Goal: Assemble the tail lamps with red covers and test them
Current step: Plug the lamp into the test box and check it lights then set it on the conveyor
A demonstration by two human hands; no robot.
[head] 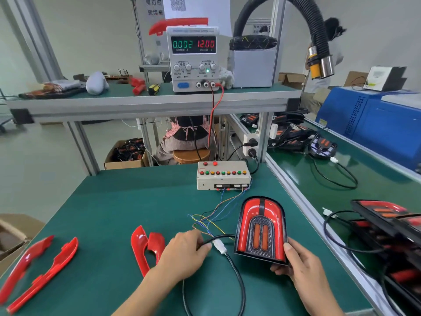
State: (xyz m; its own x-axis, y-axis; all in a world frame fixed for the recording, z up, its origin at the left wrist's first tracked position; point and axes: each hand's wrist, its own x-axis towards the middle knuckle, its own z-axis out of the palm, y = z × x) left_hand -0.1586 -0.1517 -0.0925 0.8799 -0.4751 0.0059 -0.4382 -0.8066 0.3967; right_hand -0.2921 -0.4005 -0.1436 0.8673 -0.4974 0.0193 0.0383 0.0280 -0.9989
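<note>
A tail lamp with a red cover and two orange bars is tilted up on the green table. My right hand grips its lower right corner. My left hand pinches the lamp's black cable just left of the white connector. Thin coloured wires run from there to the beige test box with its row of coloured buttons. Two loose red covers lie left of my left hand. Two more red covers lie at the table's left edge.
The power supply on the upper shelf reads 0.002 A and 12.00 V. Stacked tail lamps fill the right bench, with another lamp farther back. A cardboard box sits at the left. A person sits behind the shelf.
</note>
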